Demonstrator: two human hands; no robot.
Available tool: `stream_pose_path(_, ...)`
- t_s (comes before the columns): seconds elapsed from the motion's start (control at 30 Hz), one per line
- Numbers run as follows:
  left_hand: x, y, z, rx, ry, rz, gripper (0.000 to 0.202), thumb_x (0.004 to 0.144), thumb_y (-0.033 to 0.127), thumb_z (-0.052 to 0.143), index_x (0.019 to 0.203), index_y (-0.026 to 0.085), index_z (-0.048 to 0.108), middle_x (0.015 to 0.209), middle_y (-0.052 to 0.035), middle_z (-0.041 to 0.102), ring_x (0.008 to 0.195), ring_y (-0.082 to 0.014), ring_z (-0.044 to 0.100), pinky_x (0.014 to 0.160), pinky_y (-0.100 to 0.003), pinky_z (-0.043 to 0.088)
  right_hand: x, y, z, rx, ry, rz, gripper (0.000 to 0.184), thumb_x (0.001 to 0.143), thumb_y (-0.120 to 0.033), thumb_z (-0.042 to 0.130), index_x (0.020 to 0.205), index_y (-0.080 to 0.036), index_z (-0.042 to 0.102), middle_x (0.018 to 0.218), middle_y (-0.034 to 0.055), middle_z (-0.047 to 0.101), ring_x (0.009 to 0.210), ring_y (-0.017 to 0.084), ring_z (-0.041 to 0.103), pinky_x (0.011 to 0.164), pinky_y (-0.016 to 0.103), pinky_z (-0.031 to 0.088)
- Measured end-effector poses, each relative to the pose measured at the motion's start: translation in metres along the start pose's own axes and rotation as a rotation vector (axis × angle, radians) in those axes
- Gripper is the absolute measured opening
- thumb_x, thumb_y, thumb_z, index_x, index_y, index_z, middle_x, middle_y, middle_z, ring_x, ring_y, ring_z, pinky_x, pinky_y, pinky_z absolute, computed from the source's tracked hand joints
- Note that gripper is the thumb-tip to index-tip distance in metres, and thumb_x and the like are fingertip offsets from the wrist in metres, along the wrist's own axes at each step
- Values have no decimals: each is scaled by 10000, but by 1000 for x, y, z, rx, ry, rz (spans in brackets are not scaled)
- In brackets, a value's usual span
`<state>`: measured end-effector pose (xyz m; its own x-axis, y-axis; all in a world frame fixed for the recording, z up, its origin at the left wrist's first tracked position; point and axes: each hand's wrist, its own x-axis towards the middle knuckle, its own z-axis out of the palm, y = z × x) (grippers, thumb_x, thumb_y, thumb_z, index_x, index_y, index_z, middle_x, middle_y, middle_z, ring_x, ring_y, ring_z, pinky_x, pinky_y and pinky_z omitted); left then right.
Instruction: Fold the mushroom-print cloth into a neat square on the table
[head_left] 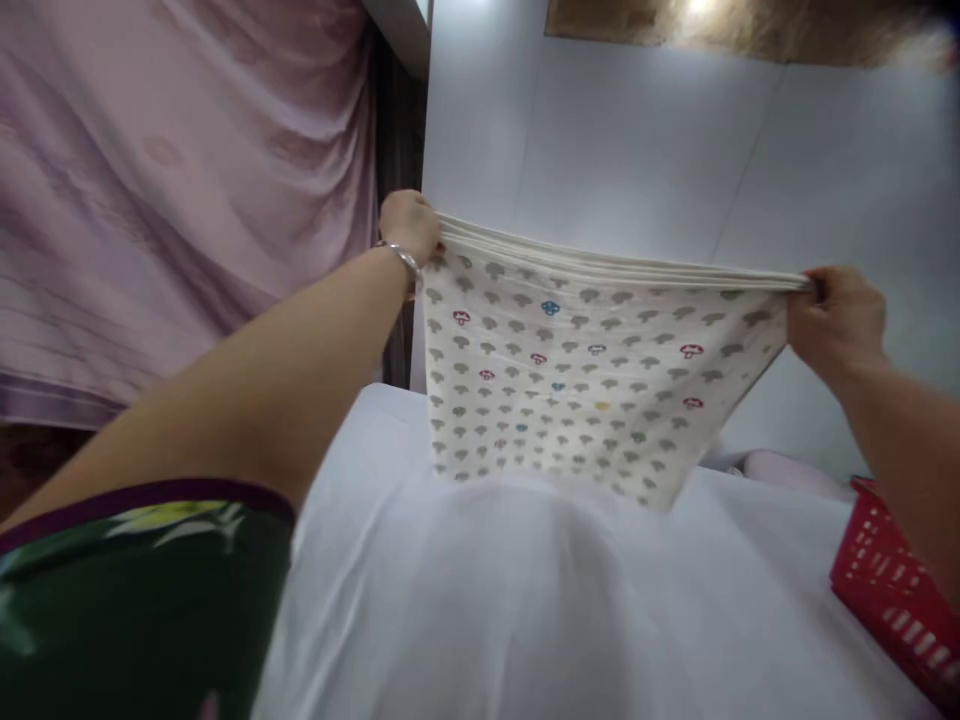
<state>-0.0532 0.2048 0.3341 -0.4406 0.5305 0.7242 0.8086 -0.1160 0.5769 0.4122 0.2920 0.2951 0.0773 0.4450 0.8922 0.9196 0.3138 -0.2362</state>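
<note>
A cream cloth (570, 370) printed with small mushrooms, mostly grey with a few red, blue and yellow ones, is stretched between my hands. Several layers show along its folded top edge. My left hand (410, 225), with a silver bangle at the wrist, is closed on the upper left corner. On the other side, my right hand (840, 315) grips the upper right corner. The cloth hangs down in front of me, its lower edge at the white-covered surface (480, 600). My fingertips are partly hidden behind the cloth.
A red perforated basket (892, 580) stands at the right edge of the white surface. Pink drapery (187, 200) hangs at the left. Behind the cloth rises a pale panelled wall (637, 150). A pinkish item (795, 472) lies beyond the surface's far right edge.
</note>
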Motion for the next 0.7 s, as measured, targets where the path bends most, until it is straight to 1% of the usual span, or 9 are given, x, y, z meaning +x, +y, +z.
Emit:
stream_pose_path(0.07,-12,0,-11,-39,57,-41,361,842,68,323,1150,-53,469,1026,-149,565,759,-101,556,674,-308,475,-9,-1,-13,43,19,-19,819,749,-571,200,1081,72,584,968,152,621,879,130,575,625,288,331)
stream_pose_path(0.13,-46,-14,-20,-80,89,-61,331,802,80,354,1055,9,554,881,-84,602,617,-60,520,615,-256,475,-41,9,-19,51,-9,-53,682,800,-533,298,1088,9,597,936,118,636,802,90,580,629,252,345)
stream_pose_path(0.17,-71,-27,-23,-67,29,-71,297,783,108,385,986,44,592,796,-50,608,572,-58,504,590,-231,466,-66,19,-19,46,-53,-80,559,835,-477,362,1090,-43,604,923,112,650,765,94,585,628,244,362)
stream_pose_path(0.27,-169,-86,-18,58,-226,-179,274,706,121,400,843,156,635,592,34,573,502,-83,500,515,-192,419,-170,61,-4,169,-238,-259,303,848,-334,453,1037,-162,615,965,112,665,830,168,617,681,259,451)
stream_pose_path(0.33,-245,-132,-5,97,-466,-320,274,684,146,394,802,190,638,538,50,557,470,-104,499,493,-208,406,-252,89,12,276,-377,-336,266,835,-314,443,1015,-212,610,1010,84,662,915,209,623,796,315,492)
stream_pose_path(0.4,-315,-169,10,93,-645,-488,218,638,149,407,705,190,611,548,36,577,524,-136,542,509,-225,415,-330,110,26,322,-491,-335,244,822,-319,456,973,-243,631,969,52,683,860,218,651,747,331,537)
stream_pose_path(0.47,-365,-192,21,95,-621,-494,167,618,154,416,645,202,574,621,31,608,646,-152,579,611,-236,437,-388,123,33,345,-603,-323,242,816,-331,463,948,-252,650,964,40,693,849,225,663,721,337,559)
stream_pose_path(0.57,-390,-199,18,73,-572,-555,176,666,213,390,687,217,564,604,35,580,636,-161,571,611,-245,437,-423,129,29,310,-674,-231,262,830,-325,440,984,-245,636,1011,49,684,887,235,659,748,365,563)
stream_pose_path(0.7,-379,-193,-8,21,-462,-519,212,680,274,395,790,231,570,674,29,610,648,-168,574,616,-246,450,-416,121,4,285,-640,-207,275,833,-328,456,1038,-226,608,1074,82,657,968,257,627,828,427,530)
